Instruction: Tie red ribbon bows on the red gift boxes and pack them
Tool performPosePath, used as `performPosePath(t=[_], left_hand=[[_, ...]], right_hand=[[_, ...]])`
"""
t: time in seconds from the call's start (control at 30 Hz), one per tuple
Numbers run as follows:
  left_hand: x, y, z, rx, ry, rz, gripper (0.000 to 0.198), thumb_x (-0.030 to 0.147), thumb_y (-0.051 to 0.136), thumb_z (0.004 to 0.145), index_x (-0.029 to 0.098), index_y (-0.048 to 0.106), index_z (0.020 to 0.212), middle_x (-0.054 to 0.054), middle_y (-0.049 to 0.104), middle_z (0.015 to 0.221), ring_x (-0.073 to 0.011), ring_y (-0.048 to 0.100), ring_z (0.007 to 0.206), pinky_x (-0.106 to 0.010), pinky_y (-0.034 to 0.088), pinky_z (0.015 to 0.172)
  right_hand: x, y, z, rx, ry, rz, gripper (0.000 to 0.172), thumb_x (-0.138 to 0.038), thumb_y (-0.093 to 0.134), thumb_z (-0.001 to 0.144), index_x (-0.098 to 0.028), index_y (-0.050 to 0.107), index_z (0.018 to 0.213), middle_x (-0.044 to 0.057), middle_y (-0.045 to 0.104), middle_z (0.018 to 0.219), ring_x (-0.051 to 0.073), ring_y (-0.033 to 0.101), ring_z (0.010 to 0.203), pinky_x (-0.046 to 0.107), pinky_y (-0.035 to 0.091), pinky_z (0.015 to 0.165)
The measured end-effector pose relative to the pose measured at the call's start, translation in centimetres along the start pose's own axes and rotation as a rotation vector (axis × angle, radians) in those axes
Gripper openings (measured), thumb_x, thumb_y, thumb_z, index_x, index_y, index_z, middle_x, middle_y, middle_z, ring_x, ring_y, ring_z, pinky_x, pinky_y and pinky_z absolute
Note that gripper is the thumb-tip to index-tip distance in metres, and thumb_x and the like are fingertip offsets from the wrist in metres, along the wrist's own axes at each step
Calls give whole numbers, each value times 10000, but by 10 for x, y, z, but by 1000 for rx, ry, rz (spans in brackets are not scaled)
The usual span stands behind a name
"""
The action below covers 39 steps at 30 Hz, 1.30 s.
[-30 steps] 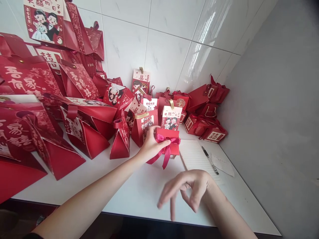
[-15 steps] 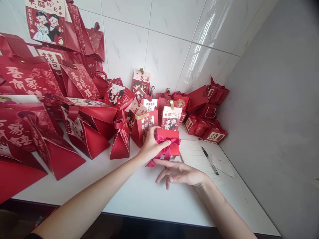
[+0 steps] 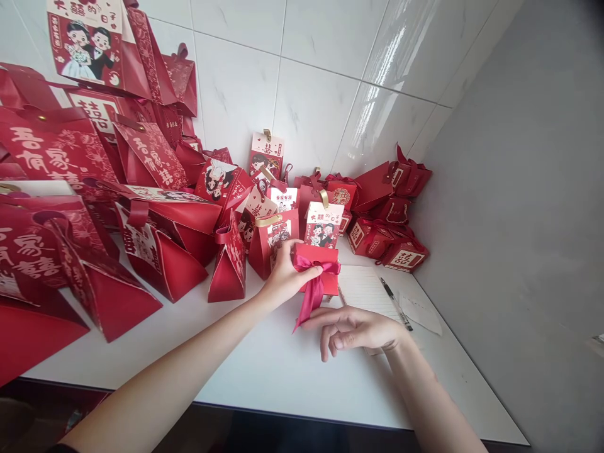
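In the head view my left hand [image 3: 287, 277] grips a small red gift box [image 3: 315, 253] from its left side, the thumb lying across the front by the bow. A dark pink satin ribbon [image 3: 312, 301] is tied round the box, its tails hanging down the front. My right hand [image 3: 352, 330] is just below and to the right, its index finger stretched out against the lower end of the ribbon tails. The other right fingers are loosely bent and apart, holding nothing. Directly behind the box stands a candy box with a cartoon couple [image 3: 324, 225].
Many red gift bags [image 3: 160, 245] crowd the left side, some stacked against the tiled wall [image 3: 316, 88]. Several red boxes [image 3: 403, 257] stand at the right by the grey wall. A lined notebook [image 3: 370, 286], a pen [image 3: 395, 302] and a paper slip [image 3: 422, 313] lie on the white table [image 3: 264, 371].
My right hand has shifted slightly right and down. The ribbon tails, spread to the left before, now hang closer together. My left hand keeps its hold on the box.
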<state>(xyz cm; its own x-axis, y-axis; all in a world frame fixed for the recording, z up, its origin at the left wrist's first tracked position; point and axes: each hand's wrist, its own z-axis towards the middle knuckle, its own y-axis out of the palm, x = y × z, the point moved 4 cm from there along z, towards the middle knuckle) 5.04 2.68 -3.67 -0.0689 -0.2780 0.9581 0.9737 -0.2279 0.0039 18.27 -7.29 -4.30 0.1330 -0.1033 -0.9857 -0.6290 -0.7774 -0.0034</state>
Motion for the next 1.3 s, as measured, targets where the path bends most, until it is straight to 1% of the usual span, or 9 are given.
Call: performPosePath(t=[0.27, 0.4, 0.47, 0.57, 0.63, 0.7, 1.0, 1.17, 1.3], left_hand=[[2, 3, 0, -83, -54, 0, 560, 272, 749, 644, 222, 425, 1097, -69, 521, 1114, -225, 526, 1059, -370, 404, 924], [0, 3, 0, -81, -59, -7, 563, 274, 758, 635, 223, 434, 1092, -64, 527, 1103, -226, 528, 1064, -373, 395, 940], [0, 2, 0, -73, -63, 9, 566, 276, 759, 635, 231, 436, 1098, -61, 525, 1109, -230, 517, 1083, -380, 383, 952], [1, 1, -1, -66, -73, 51, 568, 282, 759, 632, 239, 441, 1102, -59, 523, 1107, -244, 491, 1112, -398, 362, 966], [1, 1, -2, -64, -82, 81, 558, 279, 762, 624, 243, 455, 1088, -61, 518, 1106, -259, 466, 1136, -411, 348, 972], [2, 1, -3, -66, -83, 82, 552, 269, 766, 614, 247, 462, 1074, -64, 514, 1105, -267, 455, 1146, -416, 347, 970], [7, 10, -10, -234, -72, -38, 573, 288, 720, 675, 230, 385, 1135, -60, 548, 1083, -212, 546, 1029, -358, 411, 898], [4, 2, -10, -26, -19, -29, 471, 375, 656, 732, 231, 368, 1075, -69, 499, 1152, -207, 498, 1097, -349, 399, 907], [4, -3, -10, 114, -1, 69, 271, 416, 552, 790, 207, 382, 813, -13, 494, 865, -165, 515, 828, -319, 412, 774]], right_hand=[[6, 7, 4, -146, 57, -34, 496, -402, 633, 818, -261, 518, 1280, 115, 365, 1421, 102, 626, 842, 220, 457, 705], [3, 7, 2, -134, 37, -1, 506, -462, 650, 783, -146, 597, 1174, 153, 556, 1235, 140, 632, 820, 250, 463, 700], [-1, -3, 1, 73, -64, 86, 418, -500, 629, 785, -113, 664, 938, 112, 668, 924, 140, 620, 691, 255, 462, 622], [-7, -31, -6, 697, -274, 124, 403, -513, 637, 771, -161, 533, 604, -21, 533, 547, 80, 455, 455, 211, 354, 459], [-11, -41, -14, 1082, -356, 26, 445, -525, 668, 734, -184, 441, 560, -64, 420, 480, 66, 353, 428, 208, 289, 440], [-14, -42, -15, 1254, -358, -100, 456, -560, 676, 703, -193, 437, 579, -68, 390, 484, 74, 330, 451, 220, 277, 458], [-12, -33, -1, 1147, -286, -62, 494, -575, 704, 650, -203, 389, 569, -41, 448, 546, 94, 378, 502, 234, 323, 488], [-9, -33, 1, 1103, -313, 18, 463, -509, 718, 672, -203, 384, 580, -47, 460, 549, 91, 396, 495, 222, 329, 482], [-8, -33, 2, 1097, -320, 49, 461, -493, 729, 667, -198, 386, 578, -49, 465, 543, 88, 402, 492, 219, 330, 482]])
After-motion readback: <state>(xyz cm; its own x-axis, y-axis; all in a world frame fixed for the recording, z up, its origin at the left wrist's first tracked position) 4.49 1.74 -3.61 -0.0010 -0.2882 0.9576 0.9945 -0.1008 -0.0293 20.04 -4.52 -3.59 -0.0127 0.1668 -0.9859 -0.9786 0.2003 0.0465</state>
